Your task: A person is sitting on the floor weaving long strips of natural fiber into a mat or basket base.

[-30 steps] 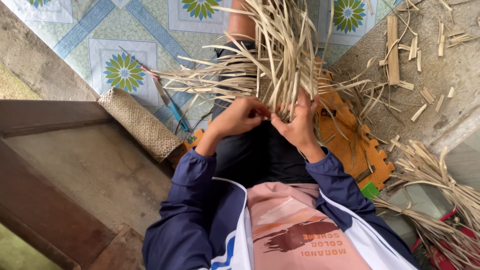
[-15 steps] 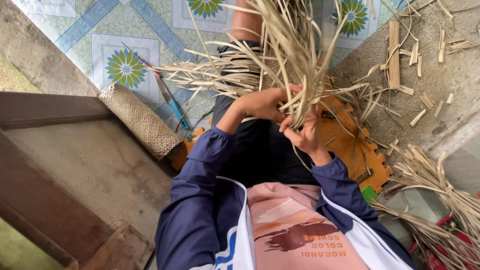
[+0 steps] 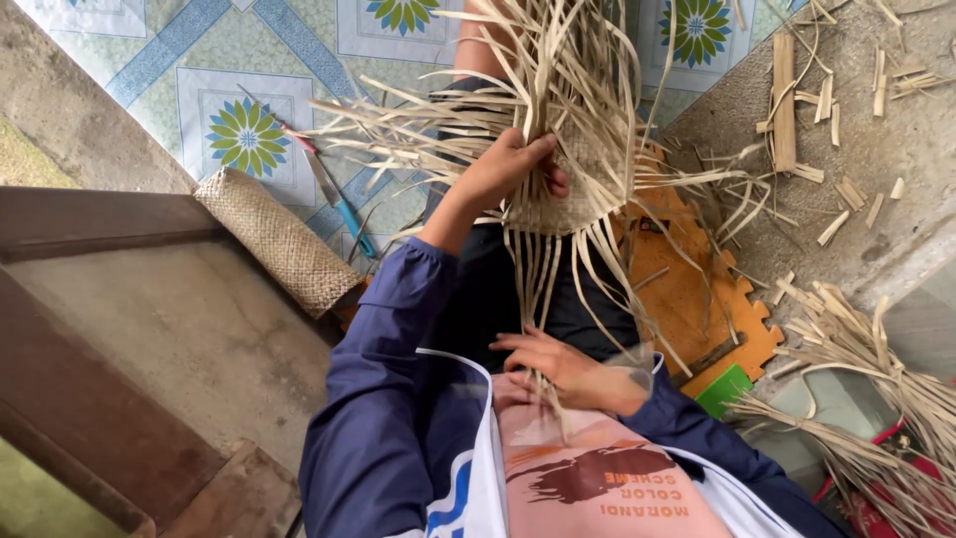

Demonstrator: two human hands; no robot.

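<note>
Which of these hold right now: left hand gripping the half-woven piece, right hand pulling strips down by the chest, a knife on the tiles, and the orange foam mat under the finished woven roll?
1. The left hand grips the pale half-woven straw piece. True.
2. The right hand is raised above the weaving. False: it sits low near the chest, on long loose strips hanging from the piece.
3. A blue-handled knife lies on the patterned floor tiles. True.
4. The finished woven straw roll lies on the orange foam mat. False: it rests by the concrete step, apart from the mat.
</note>
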